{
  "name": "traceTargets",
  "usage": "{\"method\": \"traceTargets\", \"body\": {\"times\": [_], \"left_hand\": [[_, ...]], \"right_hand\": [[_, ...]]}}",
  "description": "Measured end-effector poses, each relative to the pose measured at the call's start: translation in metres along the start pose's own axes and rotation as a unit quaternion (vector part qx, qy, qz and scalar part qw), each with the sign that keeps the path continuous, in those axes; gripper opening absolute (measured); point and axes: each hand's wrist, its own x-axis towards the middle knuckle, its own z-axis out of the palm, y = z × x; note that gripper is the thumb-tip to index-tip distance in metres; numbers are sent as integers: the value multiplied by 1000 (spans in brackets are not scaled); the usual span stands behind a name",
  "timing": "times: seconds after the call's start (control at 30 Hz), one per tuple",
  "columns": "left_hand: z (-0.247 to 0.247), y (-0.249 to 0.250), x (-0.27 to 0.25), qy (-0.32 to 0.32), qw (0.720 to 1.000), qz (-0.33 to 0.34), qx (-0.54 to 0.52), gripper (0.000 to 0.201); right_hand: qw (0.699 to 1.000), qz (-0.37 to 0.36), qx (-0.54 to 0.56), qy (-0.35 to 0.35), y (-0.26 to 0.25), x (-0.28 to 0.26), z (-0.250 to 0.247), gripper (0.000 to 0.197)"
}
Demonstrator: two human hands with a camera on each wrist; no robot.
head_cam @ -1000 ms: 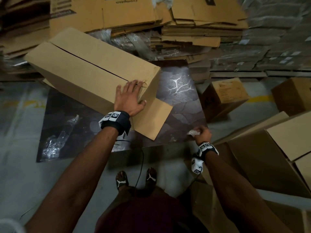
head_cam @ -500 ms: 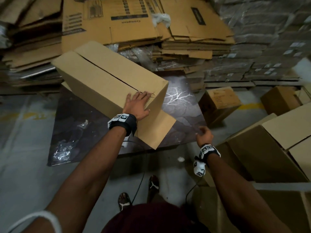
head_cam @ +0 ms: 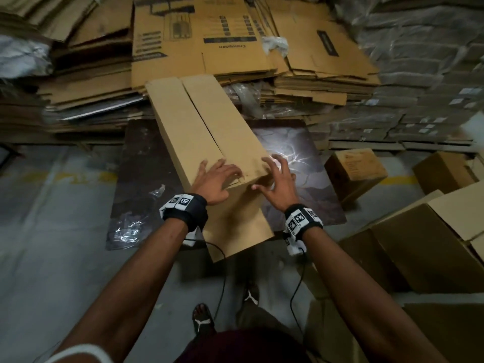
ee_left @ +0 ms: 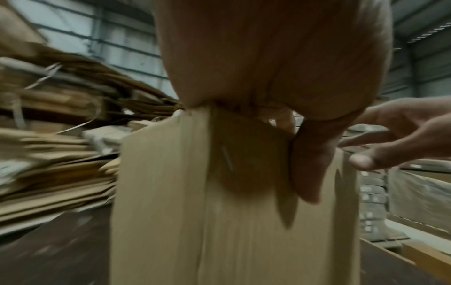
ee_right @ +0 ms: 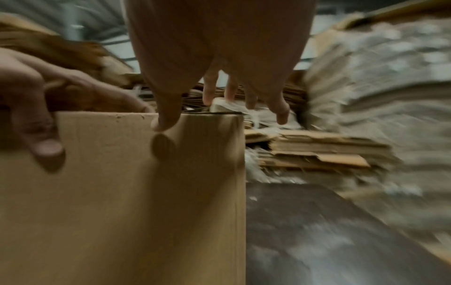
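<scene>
A long plain cardboard box [head_cam: 199, 127] lies on a dark sheet, its length pointing away from me, with a seam along its top. My left hand [head_cam: 217, 179] grips its near end, fingers on the top and thumb down the front face [ee_right: 46, 148]. The wrist views show the same box [ee_left: 171, 192] [ee_right: 122, 192] close up. My right hand [head_cam: 277, 179] hovers spread at the box's near right corner; its thumb [ee_right: 165, 119] sits just off the front face, holding nothing. A loose flap hangs from the near end toward my feet.
Stacks of flattened cartons [head_cam: 209, 35] rise behind the box, with grey bundled sacks [head_cam: 419, 74] at the back right. A small box [head_cam: 356, 171] and larger boxes [head_cam: 419, 244] stand on the right. The dark sheet [head_cam: 138, 179] covers the grey floor; my sandalled foot [head_cam: 201, 320] is below.
The box has swung round from lying crosswise to pointing away from me. My right hand let go of a small white scrap and came up to the box's near right corner.
</scene>
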Motion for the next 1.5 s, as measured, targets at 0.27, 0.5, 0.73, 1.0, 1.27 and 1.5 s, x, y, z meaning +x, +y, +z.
{"method": "traceTargets", "body": {"times": [0.27, 0.5, 0.73, 1.0, 1.27, 1.5], "left_hand": [[13, -27, -25, 141, 985, -90, -42, 90], [19, -10, -7, 106, 988, -111, -2, 96], [20, 2, 7, 91, 987, -126, 45, 84], [21, 1, 13, 78, 988, -114, 68, 81], [21, 18, 29, 62, 988, -130, 49, 73], [10, 27, 55, 46, 986, -160, -1, 74]], "right_hand": [[994, -89, 41, -45, -27, 29, 7, 66], [977, -114, 160, -78, -20, 42, -27, 42], [927, 47, 268, 257, 12, 46, -47, 57], [990, 63, 1, 129, 37, 37, -17, 14], [957, 179, 228, 9, 21, 35, 22, 91], [898, 292, 321, 68, 13, 65, 16, 102]]}}
